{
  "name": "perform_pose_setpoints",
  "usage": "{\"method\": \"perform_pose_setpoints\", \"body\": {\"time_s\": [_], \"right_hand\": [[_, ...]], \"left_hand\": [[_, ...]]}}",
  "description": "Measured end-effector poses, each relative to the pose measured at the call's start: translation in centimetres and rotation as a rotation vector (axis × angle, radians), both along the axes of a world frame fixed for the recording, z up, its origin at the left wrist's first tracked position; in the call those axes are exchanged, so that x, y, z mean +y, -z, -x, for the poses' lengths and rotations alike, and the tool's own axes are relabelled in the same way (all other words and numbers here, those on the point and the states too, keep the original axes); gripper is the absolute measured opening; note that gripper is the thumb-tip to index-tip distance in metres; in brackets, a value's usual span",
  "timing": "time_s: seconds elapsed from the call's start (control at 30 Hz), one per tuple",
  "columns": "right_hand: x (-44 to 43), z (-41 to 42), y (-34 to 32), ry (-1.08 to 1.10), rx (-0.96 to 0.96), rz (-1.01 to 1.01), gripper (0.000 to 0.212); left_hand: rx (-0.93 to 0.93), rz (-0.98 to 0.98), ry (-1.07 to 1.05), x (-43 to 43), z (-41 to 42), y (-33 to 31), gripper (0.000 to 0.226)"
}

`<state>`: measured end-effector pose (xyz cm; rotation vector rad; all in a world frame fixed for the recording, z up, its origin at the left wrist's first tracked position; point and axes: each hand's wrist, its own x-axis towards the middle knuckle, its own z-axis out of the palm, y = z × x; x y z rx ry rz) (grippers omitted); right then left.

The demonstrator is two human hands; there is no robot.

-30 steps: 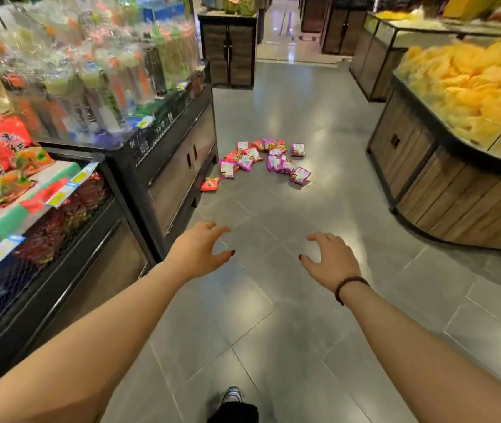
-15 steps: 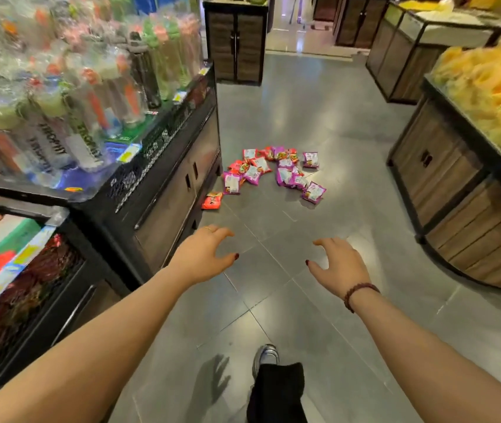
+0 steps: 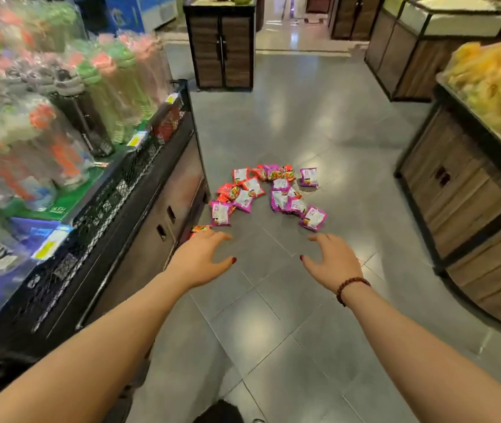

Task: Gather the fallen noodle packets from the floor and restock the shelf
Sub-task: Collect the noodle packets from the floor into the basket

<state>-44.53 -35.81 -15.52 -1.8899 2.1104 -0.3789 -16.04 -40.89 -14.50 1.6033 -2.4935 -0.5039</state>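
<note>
Fingers spread and empty, the left grip (image 3: pixel 203 257) and right grip (image 3: pixel 333 261) hover over the tiled floor (image 3: pixel 304 117); scattered noodle packets (image 3: pixel 267 193) lie just beyond at twelve o'clock, untouched.

Pink-red noodle packets (image 3: pixel 269 192) scattered on floor (image 3: pixel 319 123)

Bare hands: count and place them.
2. The left hand is beside the dark cabinet; the right hand, wearing a brown bead bracelet, is above grey floor tiles. None hidden.
</note>
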Motion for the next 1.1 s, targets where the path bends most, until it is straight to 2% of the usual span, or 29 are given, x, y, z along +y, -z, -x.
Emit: {"method": "perform_pose_setpoints", "body": {"time_s": [0.2,0.33,0.43,0.67,0.8,0.93,1.1], "right_hand": [[-10.1,3.7,1.5,0.061,-0.001,0.009,0.047],[-18.3,5.9,2.2,0.091,0.005,-0.004,0.043],[-24.1,7.4,2.0,0.137,0.005,-0.030,0.042],[-34.0,11.6,2.6,0.206,0.008,-0.052,0.043],[-39.5,15.3,4.4,0.223,-0.008,-0.111,0.046],[-45.6,20.2,7.4,0.235,-0.025,-0.192,0.048],[-55.1,28.1,10.9,0.244,-0.049,-0.285,0.047]], "left_hand": [[0.005,0.018,0.098,-12.6,4.8,2.0,0.073],[0.023,0.035,0.164,-22.2,7.7,3.0,0.057],[-0.004,0.034,0.221,-29.1,9.9,2.9,0.056],[-0.057,-0.043,0.318,-41.6,15.7,2.8,0.072],[-0.104,-0.070,0.338,-47.7,19.4,4.1,0.062],[-0.112,-0.092,0.325,-53.8,23.3,6.3,0.075],[-0.161,-0.153,0.265,-63.3,30.2,8.7,0.062]]}}
